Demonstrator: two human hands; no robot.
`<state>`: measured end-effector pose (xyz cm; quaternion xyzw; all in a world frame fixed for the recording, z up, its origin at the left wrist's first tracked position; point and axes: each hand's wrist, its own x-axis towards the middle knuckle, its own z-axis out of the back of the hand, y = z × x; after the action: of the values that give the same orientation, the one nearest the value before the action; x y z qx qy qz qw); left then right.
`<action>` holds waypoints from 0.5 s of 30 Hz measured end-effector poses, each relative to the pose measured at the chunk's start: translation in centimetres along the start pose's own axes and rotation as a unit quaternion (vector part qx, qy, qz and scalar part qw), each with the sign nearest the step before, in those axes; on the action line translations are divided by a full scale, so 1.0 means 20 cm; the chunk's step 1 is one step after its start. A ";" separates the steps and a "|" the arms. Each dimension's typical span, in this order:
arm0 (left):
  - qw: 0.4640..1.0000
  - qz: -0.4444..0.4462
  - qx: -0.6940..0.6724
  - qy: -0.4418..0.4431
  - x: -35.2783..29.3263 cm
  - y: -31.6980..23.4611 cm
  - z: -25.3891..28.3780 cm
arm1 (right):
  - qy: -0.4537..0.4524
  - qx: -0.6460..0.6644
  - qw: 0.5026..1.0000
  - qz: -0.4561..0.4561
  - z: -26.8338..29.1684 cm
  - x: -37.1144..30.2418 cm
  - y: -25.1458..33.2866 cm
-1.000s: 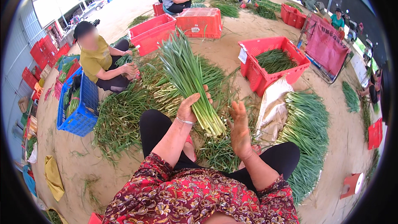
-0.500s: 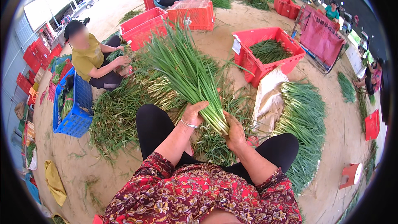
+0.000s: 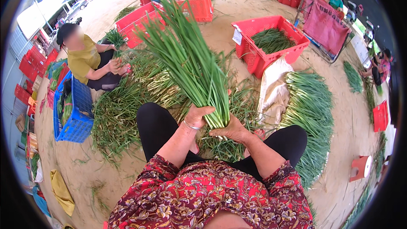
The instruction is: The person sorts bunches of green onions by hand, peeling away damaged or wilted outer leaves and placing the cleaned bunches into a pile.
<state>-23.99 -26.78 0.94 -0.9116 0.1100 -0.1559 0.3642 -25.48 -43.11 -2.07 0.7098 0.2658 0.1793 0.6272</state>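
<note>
A thick bunch of garlic chives (image 3: 188,70) rises between my hands, its green leaves fanning up and to the left. My left hand (image 3: 198,115), with a bracelet at the wrist, is wrapped round the pale stems just above their cut ends. Against the stem ends, my right hand (image 3: 234,130) presses from the right and below, its thumb reaching across under them. Beneath and beyond lies a loose heap of chives and trimmings (image 3: 116,116), with pale-stemmed chives (image 3: 163,87) on top. To my right, a long row of neatly laid chives (image 3: 306,121) shows pale ends toward me.
A red crate (image 3: 271,57) holding chives stands ahead right, beside a whitish sack (image 3: 273,91). At left, a co-worker in a yellow top (image 3: 87,59) sits behind a blue crate (image 3: 76,112). More red crates (image 3: 140,21) stand ahead; a red stool (image 3: 360,168) is far right.
The bunch has turned more upright. My right hand has shifted left and turned from the bunch's side to under its stem ends. My left hand keeps its hold.
</note>
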 end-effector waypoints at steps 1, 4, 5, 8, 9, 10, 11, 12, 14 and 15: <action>1.000 0.009 -0.013 0.003 -0.01 0.00 -0.03 | 0.009 0.018 0.999 -0.048 -0.01 -0.01 0.02; 0.999 0.036 -0.013 0.004 -0.01 0.02 0.02 | 0.036 0.072 0.983 -0.165 -0.02 -0.05 0.12; 0.999 0.043 0.005 -0.006 -0.01 0.02 0.04 | 0.021 0.074 0.985 -0.155 -0.02 -0.05 0.09; 0.986 0.096 0.133 -0.034 -0.04 0.03 0.20 | 0.001 0.069 0.991 -0.115 -0.02 -0.05 0.05; 0.989 0.098 0.108 -0.021 -0.05 0.02 0.22 | -0.007 0.087 0.991 -0.102 -0.04 -0.06 0.04; 0.990 0.102 0.098 -0.002 -0.06 0.03 0.25 | -0.012 0.096 0.990 -0.106 -0.04 -0.06 0.04; 0.990 0.106 0.089 0.016 -0.06 0.04 0.28 | -0.017 0.105 0.988 -0.110 -0.05 -0.05 0.06; 0.990 0.113 0.077 0.034 -0.07 0.05 0.28 | -0.024 0.116 0.986 -0.116 -0.05 -0.06 0.06; 0.968 0.230 0.077 0.068 -0.11 0.05 0.30 | -0.017 0.119 0.988 -0.096 -0.04 -0.04 0.02; 0.966 0.233 0.076 0.079 -0.10 0.05 0.28 | -0.012 0.108 0.989 -0.098 -0.03 -0.03 0.01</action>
<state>-24.00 -23.41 -3.99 -0.8152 0.3358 -0.1459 0.4487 -26.30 -42.94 -1.68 0.7462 0.3443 0.0792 0.5643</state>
